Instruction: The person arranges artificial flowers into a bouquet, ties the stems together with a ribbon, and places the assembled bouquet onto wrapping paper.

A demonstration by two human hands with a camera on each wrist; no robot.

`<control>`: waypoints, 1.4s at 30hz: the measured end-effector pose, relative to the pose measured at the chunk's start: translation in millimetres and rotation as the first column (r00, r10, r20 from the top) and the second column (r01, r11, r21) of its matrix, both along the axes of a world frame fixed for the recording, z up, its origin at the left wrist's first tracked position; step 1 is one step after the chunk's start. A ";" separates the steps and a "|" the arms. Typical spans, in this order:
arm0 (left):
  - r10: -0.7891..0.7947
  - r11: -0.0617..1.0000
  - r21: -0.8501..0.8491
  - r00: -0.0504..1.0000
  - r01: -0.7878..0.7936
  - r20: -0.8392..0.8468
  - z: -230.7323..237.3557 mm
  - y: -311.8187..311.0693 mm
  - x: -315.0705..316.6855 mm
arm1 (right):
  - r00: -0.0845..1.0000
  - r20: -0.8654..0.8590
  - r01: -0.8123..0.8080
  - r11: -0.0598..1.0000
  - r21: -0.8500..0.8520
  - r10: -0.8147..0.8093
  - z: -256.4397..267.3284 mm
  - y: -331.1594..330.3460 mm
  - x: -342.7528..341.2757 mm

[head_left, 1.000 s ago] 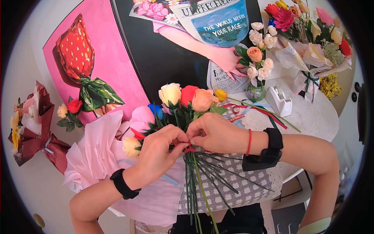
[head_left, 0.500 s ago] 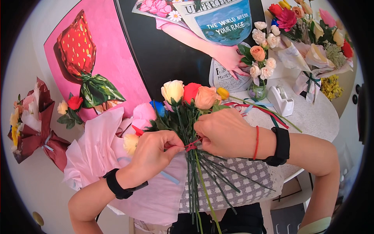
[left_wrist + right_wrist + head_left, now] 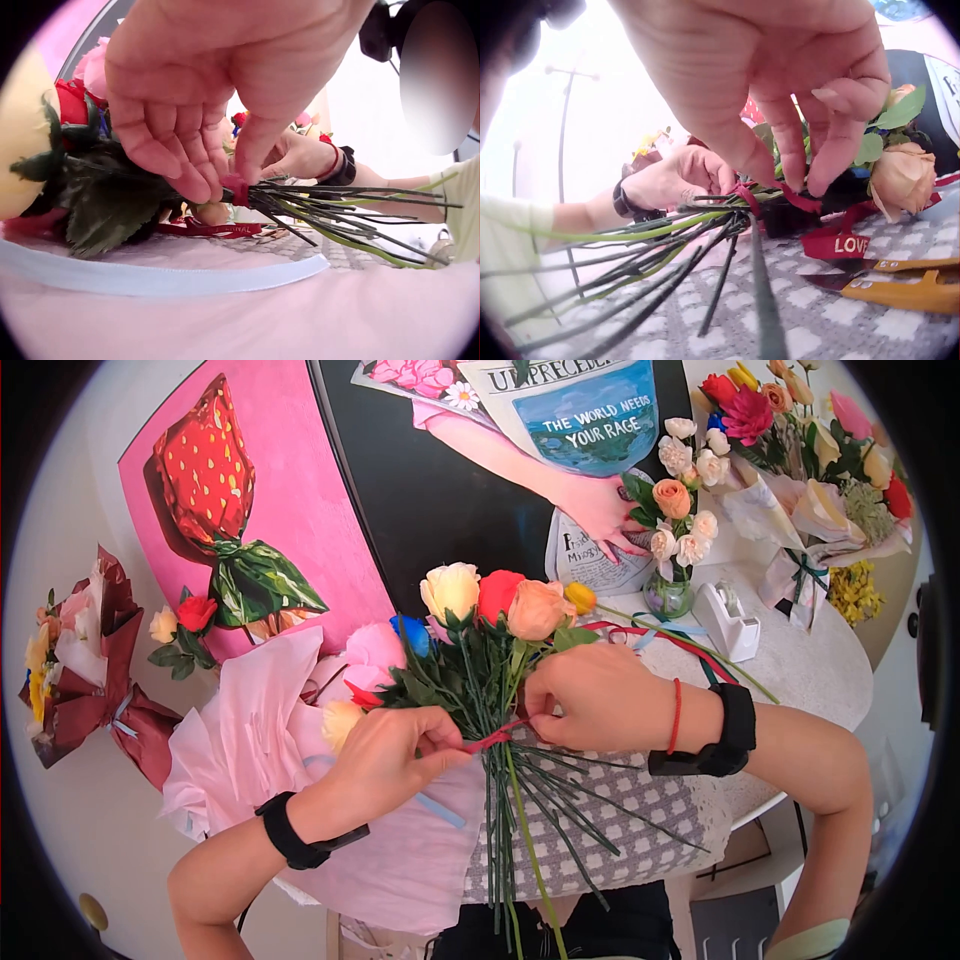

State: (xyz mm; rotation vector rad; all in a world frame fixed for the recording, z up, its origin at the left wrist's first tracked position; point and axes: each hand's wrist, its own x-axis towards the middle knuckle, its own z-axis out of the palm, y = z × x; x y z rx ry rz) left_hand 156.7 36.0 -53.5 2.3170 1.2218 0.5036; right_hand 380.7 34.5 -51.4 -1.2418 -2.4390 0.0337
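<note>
A bunch of artificial flowers lies on the table, with a cream rose (image 3: pixel 450 592), a red rose (image 3: pixel 497 596) and a peach rose (image 3: pixel 538 610) at its head. A narrow red ribbon (image 3: pixel 490 740) goes round the green stems (image 3: pixel 500 820), which fan out below it. To the left of the tie, my left hand (image 3: pixel 395 765) pinches one ribbon end between thumb and fingers. My right hand (image 3: pixel 600 700) pinches the other end on the opposite side, seen also in the right wrist view (image 3: pixel 799 150). The ribbon stretches between both hands across the stems.
Pink wrapping paper (image 3: pixel 250 760) spreads at the left. Orange-handled snips (image 3: pixel 907 289) lie on the checked cloth (image 3: pixel 795 330) beside a red ribbon printed LOVE (image 3: pixel 847 244). Behind stand a white tape dispenser (image 3: pixel 730 622), a glass vase (image 3: pixel 668 595) and a wrapped bouquet (image 3: pixel 800 510).
My hands were together at the tie, then drew apart to either side. The ribbon ends now extend left and right between them. The view has shifted slightly.
</note>
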 end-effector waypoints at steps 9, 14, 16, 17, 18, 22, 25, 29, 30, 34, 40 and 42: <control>0.095 0.707 -0.705 0.980 0.055 0.172 -6.8 -1.1 -2.8 | 0.977 -0.203 -0.161 0.854 -0.494 0.067 -17.1 -0.4 -5.7; 0.083 0.669 -0.711 0.930 0.214 0.359 -21.2 2.8 -2.5 | 0.978 -0.192 -0.169 0.860 -0.482 0.084 -15.1 -4.4 -6.8; 0.104 0.674 -0.698 0.904 0.243 0.415 -22.0 -0.2 -2.2 | 0.977 -0.195 -0.163 0.875 -0.456 0.081 -12.9 -6.4 -8.4; 0.120 0.687 -0.680 0.883 0.257 0.455 -21.8 -2.4 -2.1 | 0.977 -0.199 -0.160 0.887 -0.433 0.079 -11.7 -7.4 -9.9; 0.135 0.700 -0.661 0.859 0.269 0.494 -20.7 -4.5 -2.5 | 0.977 -0.199 -0.161 0.888 -0.430 0.081 -9.7 -8.5 -10.9; 0.091 0.839 -0.492 0.831 0.232 0.548 6.2 -8.9 -4.3 | 0.941 -0.332 -0.181 0.925 -0.333 0.065 8.8 -11.0 -15.1; 0.044 0.899 -0.367 0.783 0.240 0.621 33.8 -7.5 -0.2 | 0.862 -0.488 -0.228 0.964 -0.133 0.137 23.7 -2.0 -21.6; -0.046 0.975 -0.118 0.687 0.189 0.726 66.0 3.1 9.1 | 0.679 -0.703 -0.290 0.957 0.009 0.212 48.2 10.0 -33.7; -0.080 0.984 -0.051 0.678 0.171 0.730 69.2 8.3 9.9 | 0.586 -0.772 -0.338 0.940 0.043 0.246 54.6 12.2 -36.3; -0.130 0.987 0.037 0.656 0.154 0.743 74.6 21.4 21.9 | 0.876 -0.481 0.016 0.995 0.098 0.033 69.6 10.4 -40.0; -0.252 0.960 0.264 0.692 0.092 0.676 74.5 46.8 27.0 | 0.830 -0.532 0.042 0.933 0.357 0.167 58.2 47.3 -45.7; -0.217 0.952 0.305 0.780 0.036 0.587 73.3 51.2 28.1 | 0.818 -0.504 0.061 0.832 0.552 0.275 54.8 61.6 -47.4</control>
